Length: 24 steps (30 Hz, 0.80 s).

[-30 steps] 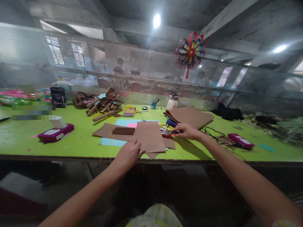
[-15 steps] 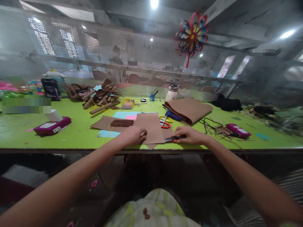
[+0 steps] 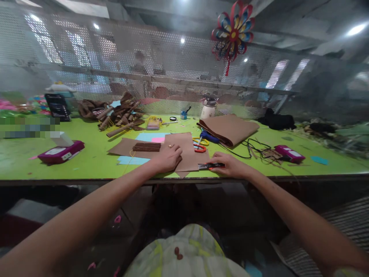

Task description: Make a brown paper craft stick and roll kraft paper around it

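L hand (image 3: 168, 158) moved fwd on brn sheet (image 3: 186, 156), fingers tog.; R hand (image 3: 228, 164) pinches cutter (image 3: 212, 166), tip L, axis crosswise.

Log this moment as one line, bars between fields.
Left hand: on brown paper | right hand: holding knife at paper's right edge | near left hand: brown strips | behind right hand: folded brown sheet

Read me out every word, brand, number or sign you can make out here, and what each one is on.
No text can be read anywhere in this view.
Dark phone-like screen, back left: faint marks, too small and blurred to read.
Left purple block: pale patch on top, nothing legible.
Black-and-red cutter in the right hand: no readable marking.
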Motion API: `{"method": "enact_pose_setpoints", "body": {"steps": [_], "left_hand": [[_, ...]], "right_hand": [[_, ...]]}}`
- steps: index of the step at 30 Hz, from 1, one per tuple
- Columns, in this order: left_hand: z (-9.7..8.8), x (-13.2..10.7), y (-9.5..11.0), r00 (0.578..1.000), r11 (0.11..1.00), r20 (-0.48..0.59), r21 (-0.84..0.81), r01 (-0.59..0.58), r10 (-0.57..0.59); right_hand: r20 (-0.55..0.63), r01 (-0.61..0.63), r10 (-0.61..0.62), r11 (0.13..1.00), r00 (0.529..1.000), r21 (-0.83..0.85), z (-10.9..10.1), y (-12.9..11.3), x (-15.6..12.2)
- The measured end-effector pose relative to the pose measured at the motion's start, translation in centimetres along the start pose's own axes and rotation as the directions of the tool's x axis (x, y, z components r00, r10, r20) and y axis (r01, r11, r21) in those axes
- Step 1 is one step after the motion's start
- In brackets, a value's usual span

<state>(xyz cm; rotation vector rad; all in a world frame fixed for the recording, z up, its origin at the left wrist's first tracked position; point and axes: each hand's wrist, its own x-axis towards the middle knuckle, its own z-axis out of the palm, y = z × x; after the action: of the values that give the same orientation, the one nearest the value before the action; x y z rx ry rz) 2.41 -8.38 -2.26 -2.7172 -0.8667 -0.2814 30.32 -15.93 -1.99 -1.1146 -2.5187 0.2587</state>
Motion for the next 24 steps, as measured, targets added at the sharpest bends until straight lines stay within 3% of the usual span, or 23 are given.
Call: {"method": "enact_pose_setpoints", "body": {"steps": [4,18,24], "left_hand": [[0.7,-0.4,-0.3,0.999,0.998,-0.019,-0.047,-0.047,0.046],[0.8,-0.4,-0.2,1.0,0.998,0.004,-0.056,-0.011,0.011],[0.8,-0.4,-0.2,1.0,0.996,-0.01,-0.09,-0.005,0.004]], "right_hand": [[-0.013,0.02,-0.02,1.0,1.0,0.01,0.1,0.0,-0.3],[-0.021,-0.053,0.054,0.997,0.998,0.062,-0.1,-0.2,-2.1],[-0.013,-0.057,0.058,0.996,0.998,0.075,0.3,-0.4,-0.9]]}}
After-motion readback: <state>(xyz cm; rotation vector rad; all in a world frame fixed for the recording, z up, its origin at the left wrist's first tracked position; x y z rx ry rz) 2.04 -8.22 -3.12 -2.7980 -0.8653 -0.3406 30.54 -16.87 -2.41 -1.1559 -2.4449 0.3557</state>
